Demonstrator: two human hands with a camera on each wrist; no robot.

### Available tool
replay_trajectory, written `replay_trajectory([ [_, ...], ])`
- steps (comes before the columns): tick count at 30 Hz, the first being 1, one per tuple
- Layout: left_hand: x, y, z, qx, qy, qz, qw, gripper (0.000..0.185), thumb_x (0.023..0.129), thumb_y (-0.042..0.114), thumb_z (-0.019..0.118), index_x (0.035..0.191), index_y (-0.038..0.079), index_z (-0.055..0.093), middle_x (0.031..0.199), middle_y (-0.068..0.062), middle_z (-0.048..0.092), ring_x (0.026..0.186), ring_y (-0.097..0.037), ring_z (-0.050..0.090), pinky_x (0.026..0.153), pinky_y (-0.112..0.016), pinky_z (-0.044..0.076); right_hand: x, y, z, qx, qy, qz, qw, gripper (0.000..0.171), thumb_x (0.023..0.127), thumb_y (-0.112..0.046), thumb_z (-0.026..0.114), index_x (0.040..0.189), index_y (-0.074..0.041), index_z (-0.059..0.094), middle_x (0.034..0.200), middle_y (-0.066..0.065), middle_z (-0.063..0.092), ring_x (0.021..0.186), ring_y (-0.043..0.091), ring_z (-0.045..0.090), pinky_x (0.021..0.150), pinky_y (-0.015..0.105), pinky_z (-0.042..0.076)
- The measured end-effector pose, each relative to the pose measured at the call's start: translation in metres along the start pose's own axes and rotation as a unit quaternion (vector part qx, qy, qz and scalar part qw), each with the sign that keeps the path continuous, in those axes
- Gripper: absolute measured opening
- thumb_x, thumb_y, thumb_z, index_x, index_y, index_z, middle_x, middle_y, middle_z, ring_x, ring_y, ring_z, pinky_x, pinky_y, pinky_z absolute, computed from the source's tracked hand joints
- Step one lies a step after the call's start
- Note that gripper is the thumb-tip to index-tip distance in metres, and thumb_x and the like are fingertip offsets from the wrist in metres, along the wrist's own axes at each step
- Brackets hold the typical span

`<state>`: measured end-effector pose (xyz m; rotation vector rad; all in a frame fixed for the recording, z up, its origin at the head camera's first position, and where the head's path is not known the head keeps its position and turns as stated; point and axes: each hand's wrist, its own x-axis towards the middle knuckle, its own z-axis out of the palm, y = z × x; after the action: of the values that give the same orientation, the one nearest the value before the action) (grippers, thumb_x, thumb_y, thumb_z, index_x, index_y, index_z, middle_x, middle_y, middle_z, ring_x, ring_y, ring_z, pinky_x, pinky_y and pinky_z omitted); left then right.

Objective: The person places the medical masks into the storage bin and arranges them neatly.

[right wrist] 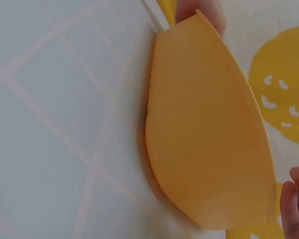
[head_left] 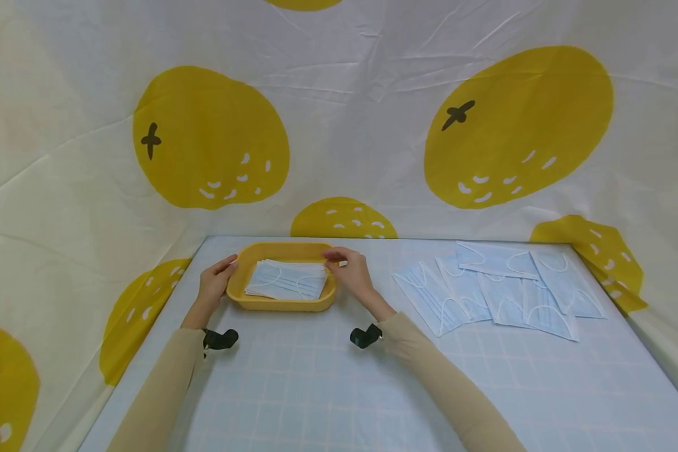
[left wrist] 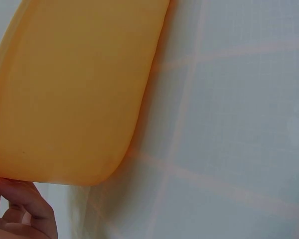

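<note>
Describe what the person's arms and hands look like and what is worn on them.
Both arms wear long, plain beige sleeves reaching the wrists. A small black camera is strapped at each wrist. The left hand and right hand are bare: no gloves, and no rings or markings that I can make out on the fingers.

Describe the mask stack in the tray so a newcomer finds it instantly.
On the checked blue table, find the yellow tray between the left hand and right hand. The stacked face masks lie inside it; the loose masks lie spread on the table.
</note>
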<state>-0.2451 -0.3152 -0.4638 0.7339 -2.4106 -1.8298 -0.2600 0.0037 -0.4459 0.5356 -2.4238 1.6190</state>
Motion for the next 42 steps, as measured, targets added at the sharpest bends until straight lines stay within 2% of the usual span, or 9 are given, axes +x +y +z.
replay_trajectory([
  [10, 0.001, 0.001, -0.001, 0.01, -0.006, -0.003, 0.9999, 0.048, 0.099, 0.034, 0.052, 0.144, 0.02, 0.046, 0.148, -0.009, 0.044, 0.104, -0.011, 0.054, 0.066, -0.013, 0.052, -0.008, 0.012, -0.023, -0.023, 0.013, -0.012, 1.0, 0.019, 0.085, -0.002, 0.07, 0.104, -0.006, 0.072, 0.102, 0.008, 0.073, 0.09, 0.021, 0.067, 0.074, 0.03, 0.058],
  [17, 0.001, 0.003, -0.003, 0.002, -0.007, -0.008, 0.9999, 0.048, 0.099, 0.033, 0.052, 0.144, 0.019, 0.045, 0.149, -0.01, 0.044, 0.112, -0.014, 0.054, 0.071, -0.013, 0.053, -0.014, 0.021, -0.042, -0.03, 0.033, -0.006, 0.999, 0.019, 0.084, -0.002, 0.072, 0.103, -0.005, 0.072, 0.1, 0.01, 0.073, 0.088, 0.023, 0.068, 0.073, 0.033, 0.058],
  [26, 0.0, 0.004, -0.001, 0.005, -0.008, -0.005, 0.9999, 0.048, 0.099, 0.034, 0.051, 0.144, 0.019, 0.045, 0.149, -0.01, 0.043, 0.109, -0.013, 0.054, 0.07, -0.014, 0.053, -0.021, 0.032, -0.07, -0.044, 0.042, 0.0, 0.998, 0.022, 0.084, -0.004, 0.072, 0.105, -0.006, 0.071, 0.102, 0.011, 0.072, 0.088, 0.024, 0.067, 0.075, 0.035, 0.058],
  [32, 0.001, 0.003, -0.001, 0.002, -0.014, -0.014, 0.9998, 0.048, 0.1, 0.033, 0.05, 0.145, 0.02, 0.044, 0.151, -0.008, 0.041, 0.119, -0.017, 0.05, 0.07, -0.011, 0.052, -0.029, 0.046, -0.094, -0.073, 0.056, 0.023, 0.995, 0.023, 0.084, -0.006, 0.072, 0.107, -0.007, 0.07, 0.103, 0.011, 0.072, 0.088, 0.024, 0.066, 0.073, 0.027, 0.056],
  [39, -0.001, 0.004, -0.002, -0.007, -0.016, -0.014, 0.9998, 0.049, 0.099, 0.034, 0.052, 0.145, 0.019, 0.044, 0.151, -0.009, 0.041, 0.114, -0.014, 0.052, 0.07, -0.012, 0.052, -0.036, 0.058, -0.121, -0.099, 0.062, 0.03, 0.993, 0.023, 0.085, -0.008, 0.072, 0.108, -0.007, 0.07, 0.102, 0.011, 0.072, 0.087, 0.024, 0.066, 0.069, 0.018, 0.051],
  [42, -0.001, 0.004, -0.002, -0.007, -0.017, -0.015, 0.9997, 0.049, 0.099, 0.034, 0.051, 0.145, 0.019, 0.044, 0.151, -0.009, 0.041, 0.114, -0.014, 0.052, 0.071, -0.012, 0.052, -0.039, 0.057, -0.134, -0.108, 0.066, 0.026, 0.992, 0.024, 0.085, -0.007, 0.072, 0.108, -0.005, 0.069, 0.101, 0.013, 0.072, 0.087, 0.026, 0.065, 0.073, 0.027, 0.055],
])
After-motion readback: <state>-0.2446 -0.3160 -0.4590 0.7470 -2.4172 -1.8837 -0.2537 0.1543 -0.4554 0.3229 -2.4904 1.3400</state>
